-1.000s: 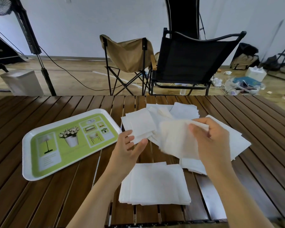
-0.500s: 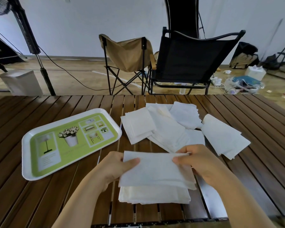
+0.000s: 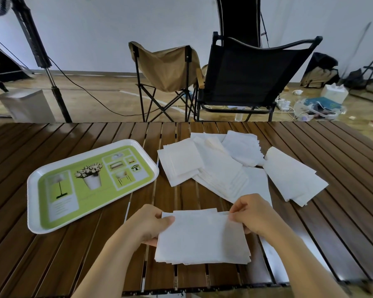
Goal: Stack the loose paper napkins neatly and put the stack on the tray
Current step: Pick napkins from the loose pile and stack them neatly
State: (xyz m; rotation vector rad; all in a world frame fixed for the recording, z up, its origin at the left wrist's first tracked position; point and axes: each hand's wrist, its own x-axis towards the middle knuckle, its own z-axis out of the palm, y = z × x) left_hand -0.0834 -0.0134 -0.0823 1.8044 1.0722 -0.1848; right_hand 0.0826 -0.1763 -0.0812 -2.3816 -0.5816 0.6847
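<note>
A stack of white paper napkins lies near the table's front edge. My left hand pinches the stack's far left corner, thumb on top. At the far right corner my right hand pinches the top napkin's edge. Beyond the stack, loose napkins lie fanned in overlapping piles across the middle of the table, with another small pile to the right. The green and white tray sits to the left with nothing on it.
The table is of dark wooden slats. Behind its far edge stand a tan folding chair and a black folding chair. A fan stand and a white bin are at the back left.
My right hand brought one napkin from the loose piles down to the near stack. Both hands now hold it at its far corners, laid on the stack.
</note>
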